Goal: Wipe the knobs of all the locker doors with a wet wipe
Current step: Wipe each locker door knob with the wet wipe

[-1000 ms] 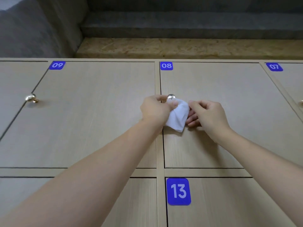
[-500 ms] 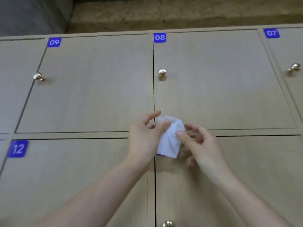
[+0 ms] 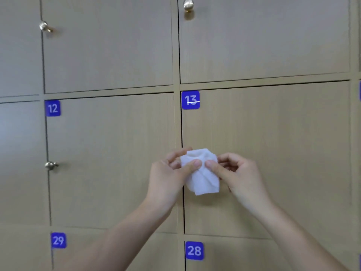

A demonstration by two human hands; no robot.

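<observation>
At the far left, near the top of the locker wall, a brass knob (image 3: 45, 27) sticks out beside the hinge gap of the door in the upper row. Below it sits the blue label 12 (image 3: 53, 108) at the top left corner of its door, and lower on that same door's left edge you have a second knob (image 3: 50, 165), duller and silvery in this light. Under that, the label 29 (image 3: 58, 240) marks the bottom-row door.

Moving toward the middle, your left hand (image 3: 169, 178) is raised in front of the vertical frame strip between doors 12 and 13. Its grip is clamped on the wet wipe (image 3: 202, 173): the thumb presses the cloth's front while the fingers curl behind its left edge.

The wipe itself is a crumpled white bundle held in front of the left edge of door 13, about halfway down the door, well below the label 13 (image 3: 190, 100). Whether a knob sits behind it you cannot tell. High above, at the top edge, a shiny knob (image 3: 188, 5) belongs to the upper door. Label 28 (image 3: 194, 250) lies beneath your forearms.

Your right hand (image 3: 239, 176) pinches the wipe's right side, thumb in front, fingers curled, thumb tip almost meeting the left thumb.
</observation>
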